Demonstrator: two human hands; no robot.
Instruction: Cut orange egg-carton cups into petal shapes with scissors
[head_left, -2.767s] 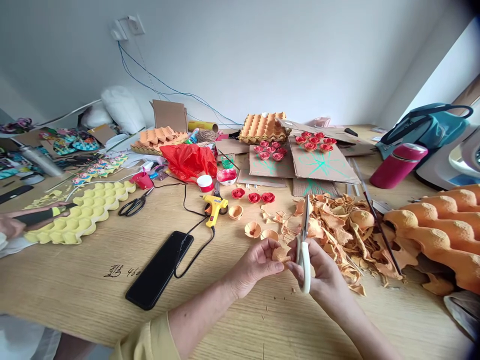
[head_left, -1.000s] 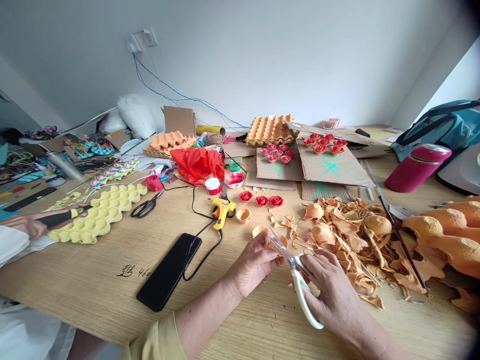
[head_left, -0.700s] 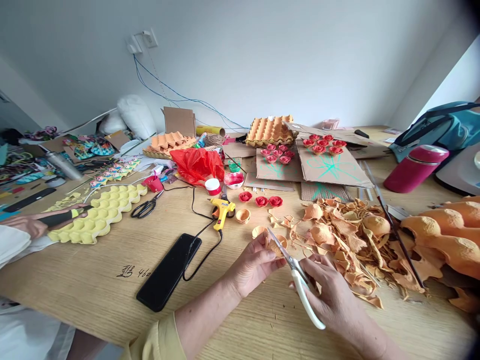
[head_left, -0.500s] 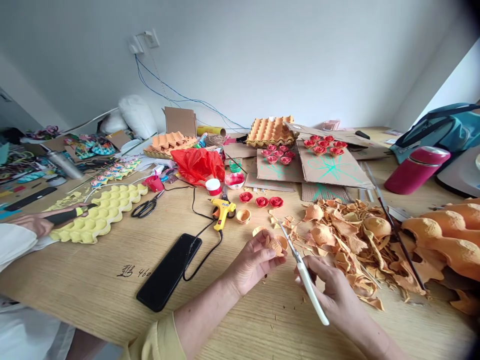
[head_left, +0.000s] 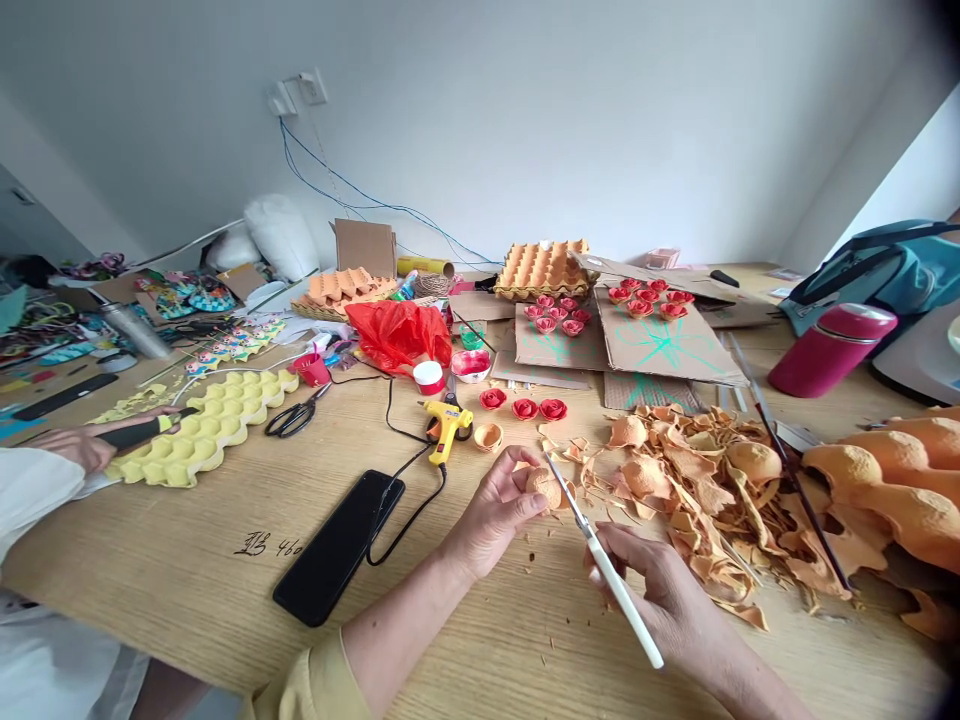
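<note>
My left hand (head_left: pixel 501 508) pinches a small orange egg-carton cup (head_left: pixel 544 487) just above the wooden table (head_left: pixel 187 560). My right hand (head_left: pixel 658 590) grips white-handled scissors (head_left: pixel 606 573), blades closed and pointing up-left toward the cup, their tip close beside it. A heap of orange carton scraps (head_left: pixel 697 480) lies just right of both hands. Three red paper roses (head_left: pixel 523 407) and plain orange cups (head_left: pixel 487 435) sit beyond my left hand.
A black phone (head_left: pixel 339 546) and a yellow glue gun (head_left: pixel 448 422) with its black cord lie to the left. Another person's hand (head_left: pixel 71 445) rests on a yellow egg tray (head_left: pixel 202 420) at far left. Black scissors (head_left: pixel 289 415), a red bag (head_left: pixel 397 330), cardboard with roses (head_left: pixel 652 335), a magenta flask (head_left: pixel 832 350).
The scissors have closed and drawn back from the cup toward me. My left hand turned the cup and lifted it slightly. The view drifted a little to the left.
</note>
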